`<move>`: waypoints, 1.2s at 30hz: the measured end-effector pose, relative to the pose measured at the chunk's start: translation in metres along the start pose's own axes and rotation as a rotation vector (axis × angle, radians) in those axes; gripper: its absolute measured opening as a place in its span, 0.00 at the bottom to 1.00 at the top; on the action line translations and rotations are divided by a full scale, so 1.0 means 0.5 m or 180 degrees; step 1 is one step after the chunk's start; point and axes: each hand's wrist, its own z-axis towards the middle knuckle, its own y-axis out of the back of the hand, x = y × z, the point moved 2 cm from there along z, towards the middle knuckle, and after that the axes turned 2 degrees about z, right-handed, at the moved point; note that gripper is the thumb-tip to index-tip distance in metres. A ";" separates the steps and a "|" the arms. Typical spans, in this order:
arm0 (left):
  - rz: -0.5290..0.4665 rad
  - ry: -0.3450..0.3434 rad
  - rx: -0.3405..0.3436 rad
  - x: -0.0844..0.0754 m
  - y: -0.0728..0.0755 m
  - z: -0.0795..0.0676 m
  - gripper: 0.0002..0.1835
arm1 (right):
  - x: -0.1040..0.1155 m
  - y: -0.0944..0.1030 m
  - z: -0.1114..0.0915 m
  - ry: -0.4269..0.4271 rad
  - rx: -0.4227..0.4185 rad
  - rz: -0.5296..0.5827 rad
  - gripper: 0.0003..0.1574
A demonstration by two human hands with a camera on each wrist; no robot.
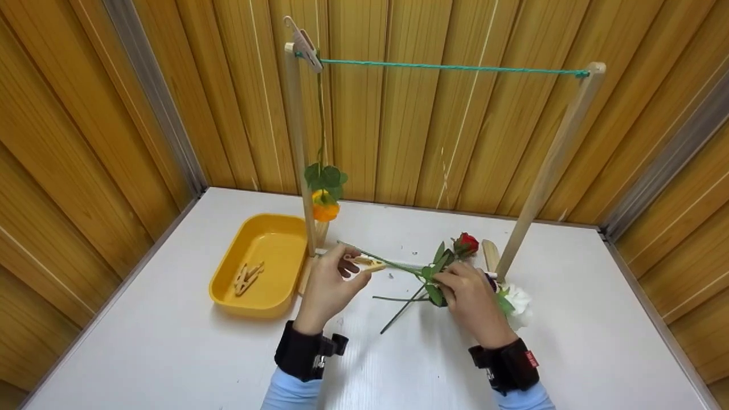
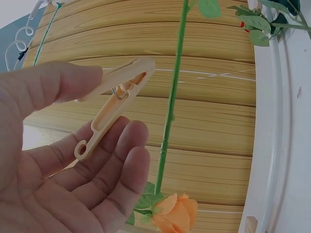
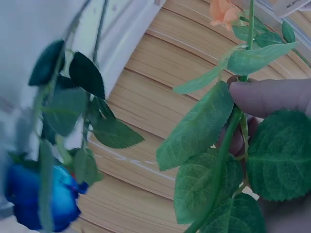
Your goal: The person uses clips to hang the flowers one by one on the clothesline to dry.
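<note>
Above the white counter (image 1: pixel 410 376), the long-stemmed red rose (image 1: pixel 467 244) sits pinched in the right hand (image 1: pixel 472 302), while the left hand (image 1: pixel 333 286) grips a clothespin (image 2: pixel 112 108) that might, if squeezed unevenly, twist and spring loose.

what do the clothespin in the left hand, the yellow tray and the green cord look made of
Clothespin: probably matte beige plastic, given its smooth, moulded body; its spring looks like metal wire. Yellow tray: likely plastic, smooth with a slight sheen and rounded corners. Green cord: twisted fibre, perhaps synthetic; too small to tell.
</note>
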 end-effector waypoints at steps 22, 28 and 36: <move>0.0013 0.0039 -0.0003 0.006 0.003 0.000 0.15 | 0.030 -0.074 -0.049 -0.0004 0.0930 0.0087 0.11; 0.0006 0.0057 0.0002 0.006 0.003 0.000 0.15 | 0.031 -0.084 -0.057 -0.0039 0.1094 0.0182 0.12; 0.0040 0.0004 -0.0030 0.007 0.002 0.000 0.14 | 0.037 -0.088 -0.056 -0.0045 0.1261 0.0221 0.13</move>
